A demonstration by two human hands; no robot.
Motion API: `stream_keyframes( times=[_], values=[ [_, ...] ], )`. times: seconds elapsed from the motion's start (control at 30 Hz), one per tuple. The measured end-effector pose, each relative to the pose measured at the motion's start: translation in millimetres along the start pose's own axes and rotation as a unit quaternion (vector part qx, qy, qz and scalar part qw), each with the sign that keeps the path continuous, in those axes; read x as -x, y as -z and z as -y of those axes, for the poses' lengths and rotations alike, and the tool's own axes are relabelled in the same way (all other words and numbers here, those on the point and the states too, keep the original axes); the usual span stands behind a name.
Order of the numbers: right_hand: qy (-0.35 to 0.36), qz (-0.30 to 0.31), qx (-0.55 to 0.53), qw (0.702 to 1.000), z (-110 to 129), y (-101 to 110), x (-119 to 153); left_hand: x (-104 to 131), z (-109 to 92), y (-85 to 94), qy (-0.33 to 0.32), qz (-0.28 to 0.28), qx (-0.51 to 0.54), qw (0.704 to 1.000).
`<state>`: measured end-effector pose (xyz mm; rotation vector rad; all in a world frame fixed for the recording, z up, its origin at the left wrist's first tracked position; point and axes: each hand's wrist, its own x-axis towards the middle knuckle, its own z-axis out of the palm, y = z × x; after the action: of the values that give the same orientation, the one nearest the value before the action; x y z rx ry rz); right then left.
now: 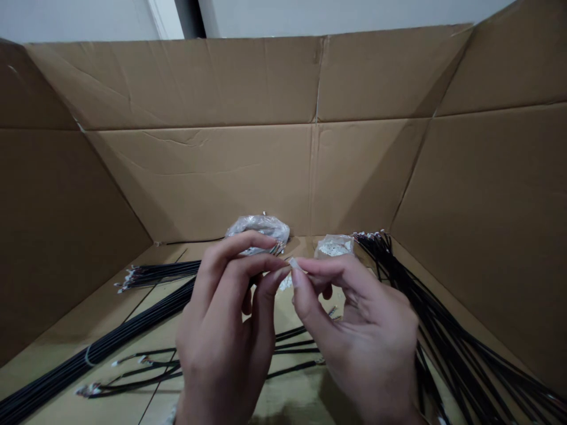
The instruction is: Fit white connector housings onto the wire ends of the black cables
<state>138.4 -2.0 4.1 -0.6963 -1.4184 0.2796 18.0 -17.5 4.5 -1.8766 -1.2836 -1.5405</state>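
Observation:
Both hands meet at the middle of the view, fingertips almost touching. Between thumb and index finger, my right hand [358, 330] pinches a small white plastic connector [294, 264]. My left hand [230, 319] is closed in a pinch at the connector's left side, gripping a thin wire that is mostly hidden by the fingers. Several thin coloured wire ends [278, 248] stick out by the left fingertips. Whether the pinched wire sits inside the connector I cannot tell. Below and behind the hands lie several short black cables [295, 349].
Cardboard walls [221, 171] enclose the work surface on three sides. At the back are a clear plastic bag [257, 224] and a bag of small white parts [335, 245]. A tied black cable bundle [133, 321] lies left; a pile of black cables [425, 307] with white connectors lies right.

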Motion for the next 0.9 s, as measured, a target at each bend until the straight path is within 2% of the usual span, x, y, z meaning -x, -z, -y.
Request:
stream_keyframes(
  times=[0.3,0.5,0.9],
  values=[
    [-0.037,-0.001,-0.019,0.999,-3,3,1,-1,5,3.4,0.002,0.041,0.031,0.999],
    [-0.037,0.004,-0.030,0.999,-4,3,0,0,4,5.0,-0.002,0.032,0.025,0.999],
    [-0.047,0.066,-0.106,0.991,-9,11,-9,-1,3,11.2,0.034,0.048,0.049,0.997]
  ],
)
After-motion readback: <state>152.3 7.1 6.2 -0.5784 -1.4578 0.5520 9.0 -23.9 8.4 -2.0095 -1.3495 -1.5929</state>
